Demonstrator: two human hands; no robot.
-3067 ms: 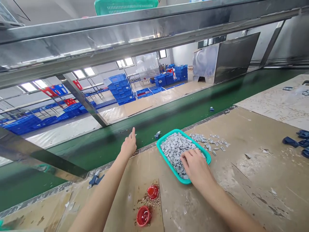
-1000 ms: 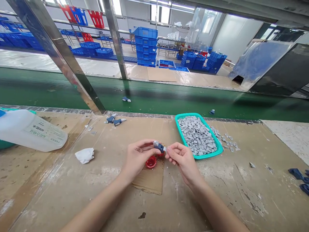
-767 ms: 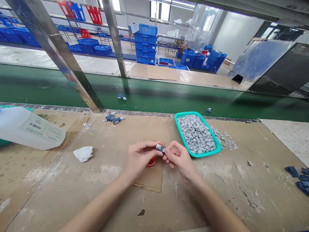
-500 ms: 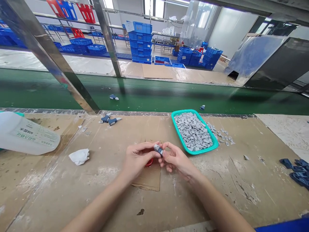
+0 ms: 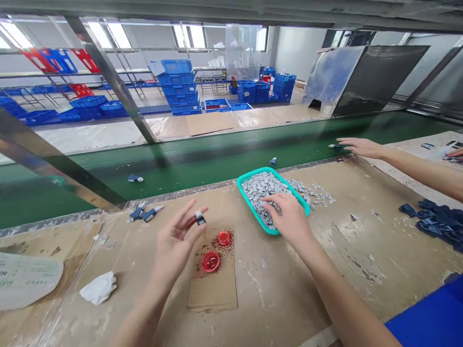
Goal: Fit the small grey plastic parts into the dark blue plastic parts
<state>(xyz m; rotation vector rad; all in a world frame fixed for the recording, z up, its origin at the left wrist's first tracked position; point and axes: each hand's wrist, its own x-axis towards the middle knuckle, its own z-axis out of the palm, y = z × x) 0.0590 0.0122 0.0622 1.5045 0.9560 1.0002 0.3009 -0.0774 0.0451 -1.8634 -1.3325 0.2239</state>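
Between the thumb and fingers of my left hand [image 5: 173,246] is a small dark-blue and light-grey plastic part [image 5: 200,218]. My right hand [image 5: 289,217] is over the teal tray [image 5: 241,185], its thumb and fingers apart above the small grey plastic pieces [image 5: 258,185] that fill it. Whether its fingertips touch a piece I cannot tell. Two small red cups [image 5: 211,261] with red liquid stand on a stained cardboard piece [image 5: 213,294] below and between my hands.
A co-worker's hand [image 5: 363,147] reaches over the green belt [image 5: 217,159] at a dark-blue part [image 5: 335,146]. Dark-blue pieces [image 5: 437,226] are heaped on the right. At left lie joined parts [image 5: 144,212], a crumpled white tissue [image 5: 98,287] and a white bottle [image 5: 31,279].
My hands have parted: the left keeps the blue-grey part, while the right has moved over the tray. The view has shifted; both red cups and a co-worker's arm now show.
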